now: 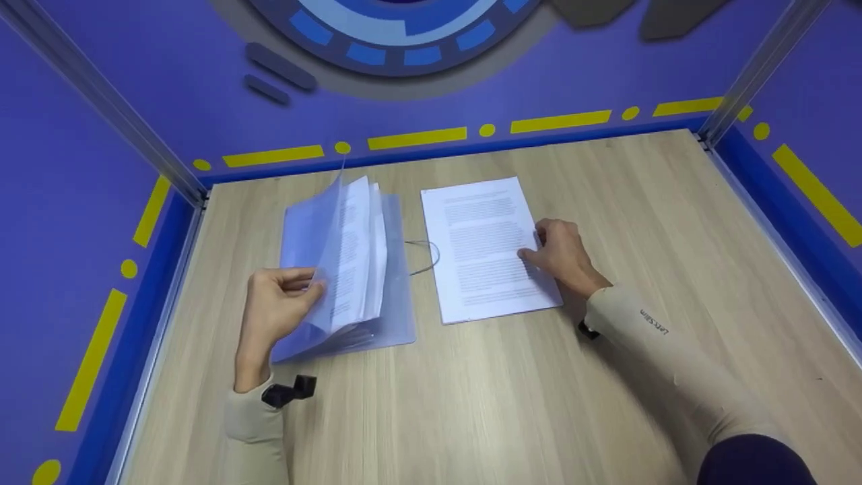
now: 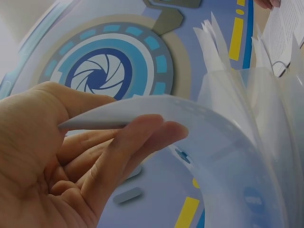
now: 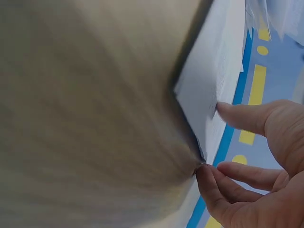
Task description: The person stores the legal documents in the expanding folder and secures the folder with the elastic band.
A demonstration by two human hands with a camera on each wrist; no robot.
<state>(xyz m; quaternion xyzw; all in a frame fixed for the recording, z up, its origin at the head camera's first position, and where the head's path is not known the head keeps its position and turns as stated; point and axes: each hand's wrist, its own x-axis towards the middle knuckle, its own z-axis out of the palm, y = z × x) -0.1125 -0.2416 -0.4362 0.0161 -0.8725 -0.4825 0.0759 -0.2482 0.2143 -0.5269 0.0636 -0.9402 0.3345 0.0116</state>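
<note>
My left hand [image 1: 273, 306] pinches the edge of a clear plastic folder's raised cover [image 1: 316, 249] between thumb and fingers. In the left wrist view, that cover [image 2: 216, 128] bends in a curve away from the fingers. Several printed sheets [image 1: 353, 252] stand partly fanned inside the folder [image 1: 397, 320], which lies on the table at left. To its right lies a flat stack of printed paper [image 1: 485, 249]. My right hand [image 1: 564, 252] grips this stack's right edge, the thumb on the top sheet and the fingers at the edge, as the right wrist view shows.
A thin looped cord [image 1: 436, 256] sticks out from the folder's right side toward the paper stack. The wooden table [image 1: 431, 404] is bounded by a blue-purple back panel [image 1: 417, 108] and side panels with yellow marks.
</note>
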